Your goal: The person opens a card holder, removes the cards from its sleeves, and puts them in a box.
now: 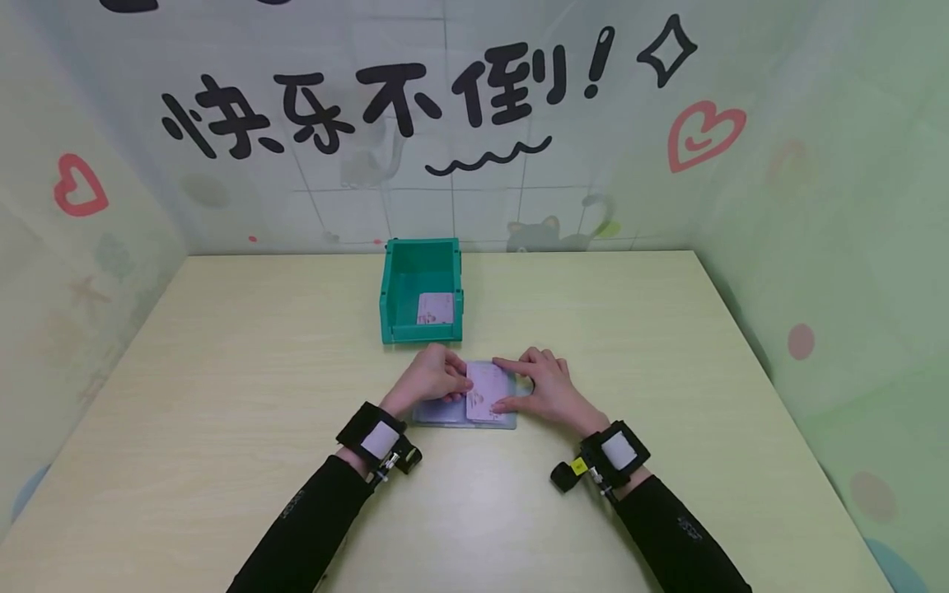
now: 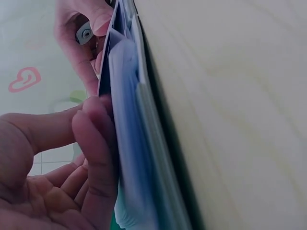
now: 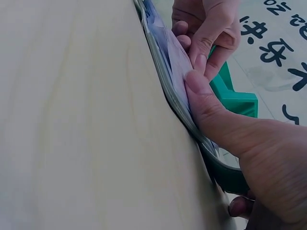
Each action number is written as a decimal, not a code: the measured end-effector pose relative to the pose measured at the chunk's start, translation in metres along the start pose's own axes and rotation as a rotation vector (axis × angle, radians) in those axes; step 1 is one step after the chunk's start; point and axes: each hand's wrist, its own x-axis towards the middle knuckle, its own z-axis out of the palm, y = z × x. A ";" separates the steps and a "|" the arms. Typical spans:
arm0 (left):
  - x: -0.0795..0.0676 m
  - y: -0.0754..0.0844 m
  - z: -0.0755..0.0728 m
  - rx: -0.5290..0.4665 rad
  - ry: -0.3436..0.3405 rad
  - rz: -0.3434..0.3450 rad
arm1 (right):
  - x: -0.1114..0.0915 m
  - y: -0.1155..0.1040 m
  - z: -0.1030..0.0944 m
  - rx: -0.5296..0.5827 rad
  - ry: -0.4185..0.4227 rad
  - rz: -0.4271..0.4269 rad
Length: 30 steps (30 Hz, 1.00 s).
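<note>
A pink-purple card [image 1: 485, 391] lies over the right part of an open card album [image 1: 439, 413] with clear sleeve pages. My left hand [image 1: 432, 375] pinches the card's left edge between thumb and fingers. On its other side, my right hand [image 1: 547, 387] holds the card with thumb and index finger spread along it. The right thumb [image 3: 204, 98] presses near the page edge in the right wrist view. Seen from the left wrist, the card stands slightly off the sleeves [image 2: 127, 110]. Where its lower edge sits in the sleeve is hidden.
Just beyond the album stands a teal open bin [image 1: 421, 333] with a similar purple card [image 1: 435, 308] inside. The pale wooden table [image 1: 222, 371] ends at a printed backdrop [image 1: 334, 206] behind and at the sides.
</note>
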 end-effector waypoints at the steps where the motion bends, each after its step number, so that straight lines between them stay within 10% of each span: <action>1: 0.000 0.000 0.000 -0.005 -0.003 -0.003 | 0.000 0.001 0.000 -0.001 -0.004 0.000; 30: -0.008 -0.014 -0.020 -0.142 -0.058 -0.057 | 0.001 0.002 -0.003 0.021 -0.037 -0.017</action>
